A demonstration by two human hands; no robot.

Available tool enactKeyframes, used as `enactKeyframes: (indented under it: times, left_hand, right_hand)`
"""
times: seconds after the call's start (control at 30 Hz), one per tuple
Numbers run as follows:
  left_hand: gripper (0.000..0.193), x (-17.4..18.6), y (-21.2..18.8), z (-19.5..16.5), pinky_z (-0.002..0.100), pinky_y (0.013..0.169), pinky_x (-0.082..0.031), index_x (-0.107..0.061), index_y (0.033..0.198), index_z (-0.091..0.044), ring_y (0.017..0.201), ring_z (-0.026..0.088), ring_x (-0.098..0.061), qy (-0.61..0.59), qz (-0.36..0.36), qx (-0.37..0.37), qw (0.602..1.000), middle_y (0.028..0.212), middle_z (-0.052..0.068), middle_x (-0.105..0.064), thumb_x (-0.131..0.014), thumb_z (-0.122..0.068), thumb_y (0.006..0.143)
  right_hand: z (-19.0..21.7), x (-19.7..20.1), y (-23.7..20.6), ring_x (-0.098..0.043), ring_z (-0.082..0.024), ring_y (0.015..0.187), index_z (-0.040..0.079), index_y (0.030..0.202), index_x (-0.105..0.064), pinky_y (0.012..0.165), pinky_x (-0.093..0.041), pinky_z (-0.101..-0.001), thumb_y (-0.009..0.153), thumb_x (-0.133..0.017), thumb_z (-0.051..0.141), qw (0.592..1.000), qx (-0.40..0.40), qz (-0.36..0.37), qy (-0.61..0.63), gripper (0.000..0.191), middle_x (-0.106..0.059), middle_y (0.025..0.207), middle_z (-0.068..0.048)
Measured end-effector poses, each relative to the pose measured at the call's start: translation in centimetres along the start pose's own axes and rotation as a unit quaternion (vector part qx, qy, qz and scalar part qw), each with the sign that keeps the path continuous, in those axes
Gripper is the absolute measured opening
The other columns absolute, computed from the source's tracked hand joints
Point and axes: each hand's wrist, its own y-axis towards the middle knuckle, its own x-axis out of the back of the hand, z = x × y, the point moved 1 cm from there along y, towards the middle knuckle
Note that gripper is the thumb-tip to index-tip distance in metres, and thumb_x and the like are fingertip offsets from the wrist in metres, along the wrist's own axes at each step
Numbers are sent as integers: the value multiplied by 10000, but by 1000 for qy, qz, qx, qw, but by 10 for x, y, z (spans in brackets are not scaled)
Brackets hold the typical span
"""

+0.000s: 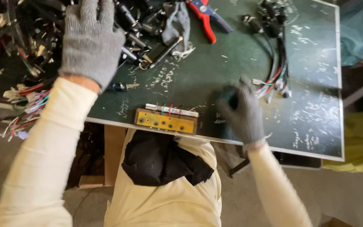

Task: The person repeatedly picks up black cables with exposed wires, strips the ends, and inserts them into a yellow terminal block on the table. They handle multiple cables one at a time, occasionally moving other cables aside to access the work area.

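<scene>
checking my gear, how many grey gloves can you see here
2: one on the left hand over the parts pile, one on the right hand near the board's front edge. None hidden.

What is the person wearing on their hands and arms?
Both hands wear grey knitted gloves: the left hand and the right hand. Long cream-coloured sleeves cover both arms right up to the glove cuffs. The fabric looks plain, with no markings visible.
</scene>
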Motion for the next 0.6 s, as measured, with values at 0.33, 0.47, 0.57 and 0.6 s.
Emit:
enactKeyframes:
  times: [0.33,0.47,0.57,0.6]
  left_hand:
    - [308,19,39,7,342,819,-474,-661,840,-173,833,178,-558,135,-86,-131,978,751,10,-551,-597,-223,1138]
    - [143,68,9,-46,425,788,-503,-633,997,-83,772,257,-580,-67,-160,-171,970,763,76,-548,-590,-216,1026]
    - [353,98,-43,-103,516,787,-531,-620,1114,28,818,347,-655,-181,-192,-252,931,842,163,-648,-590,-245,892]
    - [309,101,-58,-115,486,830,-549,-628,1105,25,850,310,-669,-233,-174,-238,927,863,141,-659,-631,-210,904]
  right_hand:
    - [59,35,-117,-515,-335,1425,31,1405,-553,1119,-509,-426,871,-739,88,936,-158,-5,313,568,-470,1560,-190]
    - [83,12,-121,-631,-293,1154,54,1507,-479,905,-547,-350,887,-741,81,800,-223,24,557,674,-533,1517,-186]
    - [94,-3,-114,-668,-273,897,55,1445,-489,659,-535,-315,943,-732,187,621,-252,3,742,572,-597,1315,-192]
    - [97,-6,-114,-658,-272,873,10,1361,-509,669,-525,-321,983,-714,242,527,-222,-3,820,489,-604,1176,-191]
